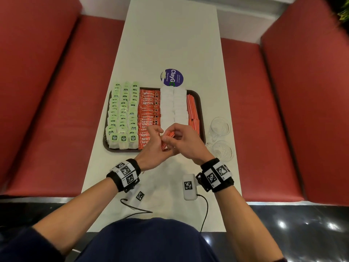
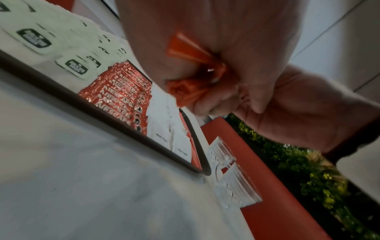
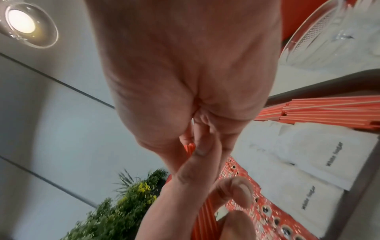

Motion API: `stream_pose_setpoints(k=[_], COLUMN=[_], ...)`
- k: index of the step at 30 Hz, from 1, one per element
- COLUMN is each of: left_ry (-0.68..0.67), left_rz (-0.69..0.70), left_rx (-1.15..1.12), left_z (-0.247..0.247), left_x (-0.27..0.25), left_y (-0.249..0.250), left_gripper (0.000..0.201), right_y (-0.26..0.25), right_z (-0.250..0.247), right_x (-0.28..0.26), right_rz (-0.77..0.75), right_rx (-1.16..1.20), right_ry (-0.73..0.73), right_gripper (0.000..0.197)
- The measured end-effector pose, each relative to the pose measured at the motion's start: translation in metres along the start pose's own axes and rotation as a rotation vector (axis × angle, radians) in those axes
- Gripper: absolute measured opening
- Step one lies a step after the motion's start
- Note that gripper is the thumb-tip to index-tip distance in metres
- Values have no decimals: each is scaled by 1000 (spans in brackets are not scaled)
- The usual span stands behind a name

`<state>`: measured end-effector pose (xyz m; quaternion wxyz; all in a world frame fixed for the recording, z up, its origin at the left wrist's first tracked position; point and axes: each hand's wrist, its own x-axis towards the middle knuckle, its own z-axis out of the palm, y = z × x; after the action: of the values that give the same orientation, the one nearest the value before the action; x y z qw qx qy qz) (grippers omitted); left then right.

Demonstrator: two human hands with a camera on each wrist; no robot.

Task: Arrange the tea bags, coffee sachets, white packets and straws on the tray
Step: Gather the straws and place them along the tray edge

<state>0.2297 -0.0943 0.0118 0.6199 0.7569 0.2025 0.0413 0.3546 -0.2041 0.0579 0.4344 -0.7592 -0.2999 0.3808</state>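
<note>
I have both hands over the near edge of the tray [image 1: 201,103], my left hand [image 1: 151,146] and right hand [image 1: 186,141] each with a narrow grip curled round one bundle of orange straws [image 1: 167,139]. On the tray, on the counter [image 1: 170,44], tea bags [image 1: 122,114], coffee sachets [image 1: 149,108], white packets [image 1: 173,104] and more straws lie in rows.

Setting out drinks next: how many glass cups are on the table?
2: both stand right of the tray, the far glass cup beside its edge and the near glass cup just in front.
</note>
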Motion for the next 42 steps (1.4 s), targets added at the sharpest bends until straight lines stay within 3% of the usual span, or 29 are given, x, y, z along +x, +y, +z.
stream_pose_setpoints(k=[3,6,9,12,14,18,21,24,28,31,35,38,42], left_ry=[-104,-199,-152,-51,-46,-236,-321,-288,-192,-85,23,47,79], left_rz=[-43,-18,14,-40,-56,-20,-70,-88,-116,-102,-15,-20,-29], left_rx=[-25,98,137,74,118,373,396,325,226,230,296,281,251], left_z=[-8,-15,-15,-10,-6,-3,-5,-5,-3,-3,-7,-7,-10], left_x=[8,16,24,35,42,46,49,51,52,57,57,54,50], left_y=[7,-1,-6,-5,-2,6,8,6,2,-5,-13,-13,-18], left_gripper=[50,34,37,45,46,30,41,53,52,44,49,48,49], right_y=[-2,1,4,8,16,34,43,43,33,26,25,23,31], right_z=[-16,-35,-41,-29,-16,-10,-19,-31,-53,-79,-111,-104,-78], right_x=[8,20,30,33,33,31,33,35,44,59,98,119,127], right_rz=[12,33,48,106,116,153,190,212,284,347,431,444,453], right_rx=[12,49,209,424,376,318,354,397,381,196,-299,-709,-875], right_ry=[38,105,149,238,201,155,94,42,57,154,221,186,160], right_gripper=[13,9,17,31,34,40,40,40,35,29,26,23,37])
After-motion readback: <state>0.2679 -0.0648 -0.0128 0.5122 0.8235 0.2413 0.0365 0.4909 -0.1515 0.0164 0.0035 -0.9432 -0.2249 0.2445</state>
